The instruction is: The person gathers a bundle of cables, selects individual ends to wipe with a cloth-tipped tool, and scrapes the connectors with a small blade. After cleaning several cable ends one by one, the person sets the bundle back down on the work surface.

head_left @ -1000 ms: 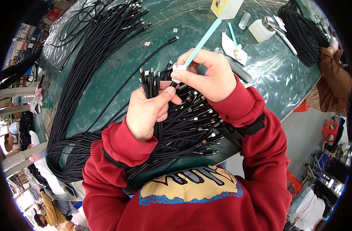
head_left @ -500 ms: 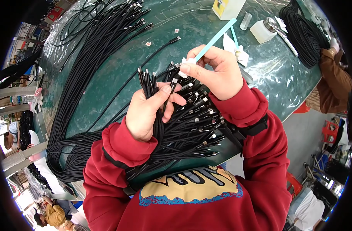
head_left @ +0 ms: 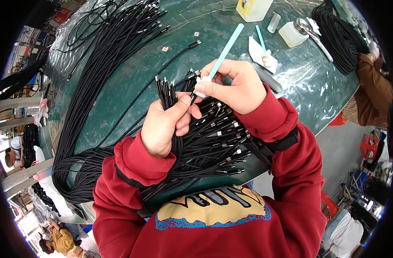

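My left hand (head_left: pixel 162 124) is closed round a bundle of black cables (head_left: pixel 165 92), their metal plugs pointing up. Between its thumb and fingers one cable's connector (head_left: pixel 193 98) is singled out. My right hand (head_left: pixel 235 86) pinches a light-blue stick (head_left: pixel 226 50) with a white cloth wad (head_left: pixel 201 87) at its lower end. That wad touches the singled-out connector and hides its metal tip. Beneath both hands lies a heap of black cables (head_left: pixel 205 142) with many connectors fanned to the right.
A long cable bundle (head_left: pixel 89 77) runs along the left of the green table (head_left: pixel 132 56). At the far right stand a pump bottle (head_left: pixel 293 34), a yellow-labelled container (head_left: pixel 253 9) and a clear tube (head_left: pixel 274 23). A second blue stick (head_left: pixel 260 38) rests on white paper (head_left: pixel 269 62). Another person's sleeve (head_left: pixel 370 88) shows beyond a coiled bundle (head_left: pixel 340 38).
My right hand has moved slightly left and down, bringing the white wad onto the connector in my left hand. The stick is more upright. My left fingers have curled in.
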Tool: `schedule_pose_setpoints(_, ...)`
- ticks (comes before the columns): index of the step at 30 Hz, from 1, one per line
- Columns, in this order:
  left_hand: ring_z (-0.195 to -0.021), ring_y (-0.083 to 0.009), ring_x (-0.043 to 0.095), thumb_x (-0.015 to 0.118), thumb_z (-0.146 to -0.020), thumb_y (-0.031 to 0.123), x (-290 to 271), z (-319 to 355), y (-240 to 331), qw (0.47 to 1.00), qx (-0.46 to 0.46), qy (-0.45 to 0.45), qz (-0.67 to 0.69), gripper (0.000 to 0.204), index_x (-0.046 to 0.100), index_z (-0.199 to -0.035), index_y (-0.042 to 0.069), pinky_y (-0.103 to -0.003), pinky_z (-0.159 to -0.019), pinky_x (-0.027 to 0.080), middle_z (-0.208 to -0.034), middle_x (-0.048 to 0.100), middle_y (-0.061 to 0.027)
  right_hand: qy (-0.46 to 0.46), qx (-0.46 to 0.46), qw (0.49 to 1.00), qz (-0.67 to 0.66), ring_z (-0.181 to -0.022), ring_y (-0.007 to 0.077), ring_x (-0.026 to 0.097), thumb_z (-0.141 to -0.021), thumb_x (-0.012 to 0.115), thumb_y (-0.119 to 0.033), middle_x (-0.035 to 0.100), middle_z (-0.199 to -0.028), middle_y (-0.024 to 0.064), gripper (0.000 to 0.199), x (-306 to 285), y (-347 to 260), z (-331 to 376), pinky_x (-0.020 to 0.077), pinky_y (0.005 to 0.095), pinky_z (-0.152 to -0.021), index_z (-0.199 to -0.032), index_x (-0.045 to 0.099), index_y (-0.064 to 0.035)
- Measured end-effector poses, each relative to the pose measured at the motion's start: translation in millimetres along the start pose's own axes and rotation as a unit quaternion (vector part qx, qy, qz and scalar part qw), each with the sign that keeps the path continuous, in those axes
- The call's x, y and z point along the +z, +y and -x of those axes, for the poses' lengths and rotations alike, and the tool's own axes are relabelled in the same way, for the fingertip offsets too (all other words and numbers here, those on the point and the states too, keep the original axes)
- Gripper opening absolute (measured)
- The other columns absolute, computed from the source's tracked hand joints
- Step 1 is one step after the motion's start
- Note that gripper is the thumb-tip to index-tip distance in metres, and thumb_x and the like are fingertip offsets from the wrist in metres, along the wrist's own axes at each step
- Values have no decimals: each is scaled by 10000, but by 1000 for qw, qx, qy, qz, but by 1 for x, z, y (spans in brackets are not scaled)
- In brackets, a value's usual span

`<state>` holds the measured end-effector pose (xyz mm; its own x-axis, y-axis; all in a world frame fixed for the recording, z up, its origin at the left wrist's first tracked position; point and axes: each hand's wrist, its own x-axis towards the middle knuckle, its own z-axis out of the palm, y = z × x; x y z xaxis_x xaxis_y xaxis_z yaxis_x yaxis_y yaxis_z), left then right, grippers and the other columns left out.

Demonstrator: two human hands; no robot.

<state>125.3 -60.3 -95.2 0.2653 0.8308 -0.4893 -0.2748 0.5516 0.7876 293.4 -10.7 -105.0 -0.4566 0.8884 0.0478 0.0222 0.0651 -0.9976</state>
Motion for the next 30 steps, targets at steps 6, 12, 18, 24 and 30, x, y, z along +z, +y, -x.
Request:
schedule_pose_setpoints(6,-477,-31,320,432,-865,152,0,1,2,1000,-1,-2,-11,207,490,-941,-32,-158,-398,273,-683,502,-39,13,-15,999,-41,-571,23,437,-737,621,-74,549,-652,-26,89,5,-3,-3,350,166,-526,-775,566,-15)
schedule_pose_setpoints(12,-476,-31,318,426,-866,144,1,1,1,1000,2,3,-5,211,487,-951,-40,-157,-397,274,-683,500,-38,4,0,1000,-14,-564,25,431,-736,621,-76,546,-646,-22,91,-3,-5,-2,349,171,-518,-771,565,-14)
schedule_pose_setpoints(18,-476,-29,316,419,-868,138,3,1,2,1000,7,5,-4,210,486,-957,-41,-157,-396,274,-681,498,-36,36,-37,999,13,-564,28,424,-733,623,-74,537,-651,-23,96,2,-2,-5,346,175,-512,-777,565,-11)
schedule_pose_setpoints(24,-476,-29,317,417,-869,136,0,1,0,1000,3,4,-7,210,488,-963,-39,-156,-396,275,-680,498,-33,46,-41,997,50,-578,27,422,-733,621,-68,522,-649,-30,99,3,-1,-3,343,171,-525,-783,561,-8)
schedule_pose_setpoints(30,-482,-28,324,419,-869,139,0,1,1,1000,-1,4,-11,209,492,-965,-32,-157,-399,280,-688,504,-35,49,-43,998,15,-577,31,427,-738,617,-64,522,-655,-27,87,2,-1,-4,345,167,-530,-768,553,-14)
